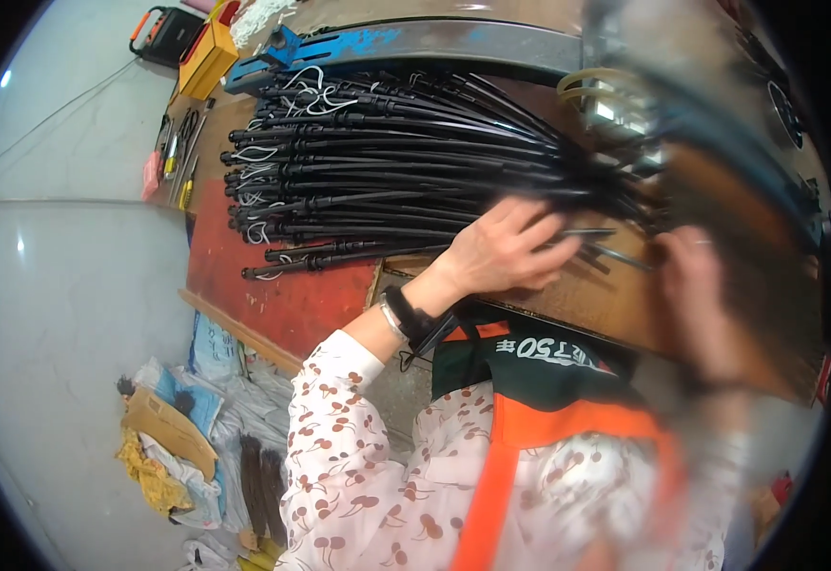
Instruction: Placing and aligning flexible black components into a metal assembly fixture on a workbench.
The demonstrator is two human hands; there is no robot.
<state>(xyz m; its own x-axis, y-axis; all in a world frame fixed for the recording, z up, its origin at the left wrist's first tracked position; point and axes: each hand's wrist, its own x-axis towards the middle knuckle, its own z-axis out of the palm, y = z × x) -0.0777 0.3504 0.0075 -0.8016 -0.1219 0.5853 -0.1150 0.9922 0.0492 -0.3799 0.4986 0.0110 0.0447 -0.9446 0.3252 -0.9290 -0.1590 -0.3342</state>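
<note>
A large bundle of thin black cables with white wire ends (377, 162) lies across the red-brown wooden table (273, 295), and the strands run close together from the left toward the right. The left hand (506, 252) rests on the right part of this bundle, palm down, fingers curled around a slim dark rod-like piece (582, 234) that sticks out to the right. On its wrist sits a black band (406, 319). The right hand (696, 285) is very blurred; it seems to be just beside the end of the same piece, but I cannot tell if it is closed or holds anything. At the far edge of the table there is a grey metal bar with blue paint marks (406, 43), and beside it a yellow box (208, 57). Some small hand tools (175, 157) lie at the left corner of the table. Below, on the grey floor (63, 314), there are crumpled bags and pieces of cardboard (173, 438).
</note>
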